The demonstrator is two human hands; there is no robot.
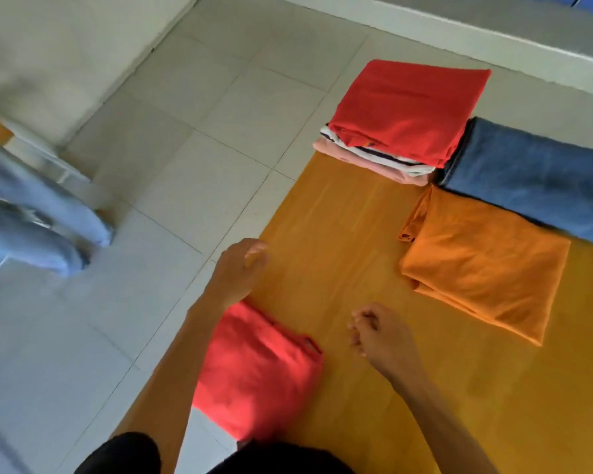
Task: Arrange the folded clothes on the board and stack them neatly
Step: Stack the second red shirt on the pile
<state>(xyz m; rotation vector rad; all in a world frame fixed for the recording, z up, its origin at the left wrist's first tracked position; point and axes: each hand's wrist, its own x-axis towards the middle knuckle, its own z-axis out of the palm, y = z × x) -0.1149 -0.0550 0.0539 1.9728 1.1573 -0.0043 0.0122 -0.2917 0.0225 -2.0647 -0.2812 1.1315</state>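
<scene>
Partway done. Stack (pixel 391 131) already built at far edge of board (pixel 339 234): red top piece over striped and pink layers, edges fairly even. Jeans (pixel 534 179) folded, touching stack on its right side. Orange shirt (pixel 483 265) folded, lying alone nearer than the jeans, overlapping their near edge, well apart from stack's top. Red shirt (pixel 261 374) folded, at board's near left corner, hanging slightly over the edge onto floor tiles (pixel 220 131). Left hand (pixel 237 268) over board's left edge, fingers loosely curled, grasping nothing. Right hand (pixel 380 333) hovering over bare middle of board, fingers half-curled, also empty. Left to do, likely: red shirt, orange shirt and perhaps jeans onto the stack or into a second one, then squaring edges. Grey cloth (pixel 31 213) off the board at far left, blurred; cannot tell if part of the job.
</scene>
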